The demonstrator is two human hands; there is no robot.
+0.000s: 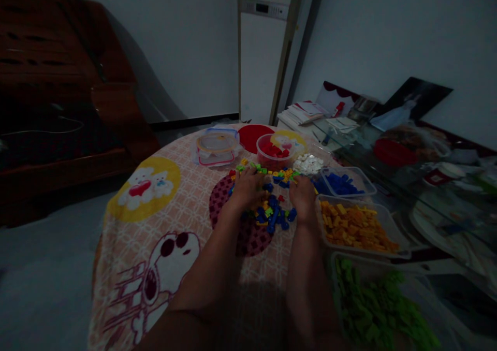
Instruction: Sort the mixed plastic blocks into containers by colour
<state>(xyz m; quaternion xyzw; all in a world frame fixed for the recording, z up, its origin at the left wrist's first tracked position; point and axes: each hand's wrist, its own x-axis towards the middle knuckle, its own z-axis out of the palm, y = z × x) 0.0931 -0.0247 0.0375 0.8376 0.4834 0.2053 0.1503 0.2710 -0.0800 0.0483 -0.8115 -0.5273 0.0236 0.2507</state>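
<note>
A round, cloth-covered table (198,201) carried everything in reach. Along its right edge stood thin, clear plastic tubs: at the near right, one (421,289) of green blocks (382,307); beyond it, one (390,221) of orange blocks (349,224); then a smaller one (368,183) of blue blocks (341,184). Filled like that, the tubs looked light but prone to flex, best taken by opposite rims. Near the far edge sat a round tub (267,161) of red blocks (276,150), with white pieces (308,163) just beside it, toward the right edge.

The left hand (248,188) lay palm down, fingers loosely spread over a mixed pile (274,214) in the middle of the table, between the left and right edges. The right hand (303,193) was at the pile's right side, fingers curled; whether they pinched a block could not be told. The pile's pieces seemed to be hard plastic: very light, stiff, a little slick, hardly fragile, easiest to take by two opposite sides between thumb and fingertip.

As for writing, a tall white appliance (258,56) past the far edge had a control panel (264,8) whose marks were too small to read. No brand or label was legible.
</note>
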